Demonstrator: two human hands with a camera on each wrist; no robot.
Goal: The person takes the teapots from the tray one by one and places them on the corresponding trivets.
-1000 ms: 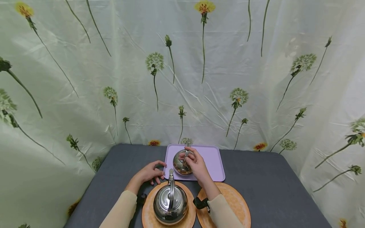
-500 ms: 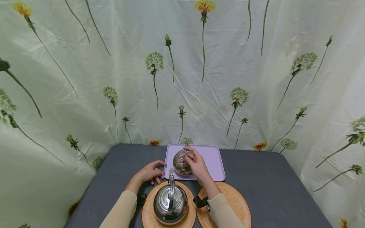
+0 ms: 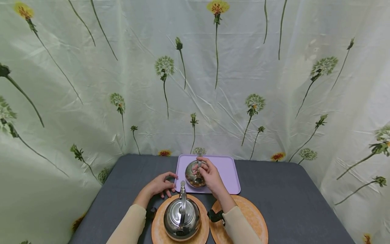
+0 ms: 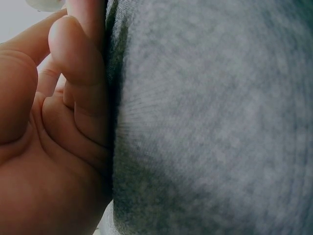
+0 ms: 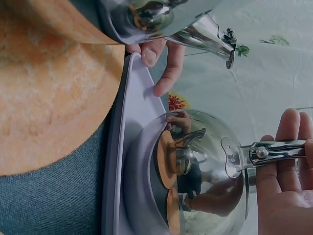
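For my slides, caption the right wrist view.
Right hand holding the handle of a shiny kettle on a lilac tray.

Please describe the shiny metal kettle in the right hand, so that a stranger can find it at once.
Along the far edge of the dark grey table lies a rectangular lilac tray. On its left half is the round, shiny metal kettle. Unlike the silver kettle on a round orange mat nearer the camera, this one has the right hand holding its metal handle.
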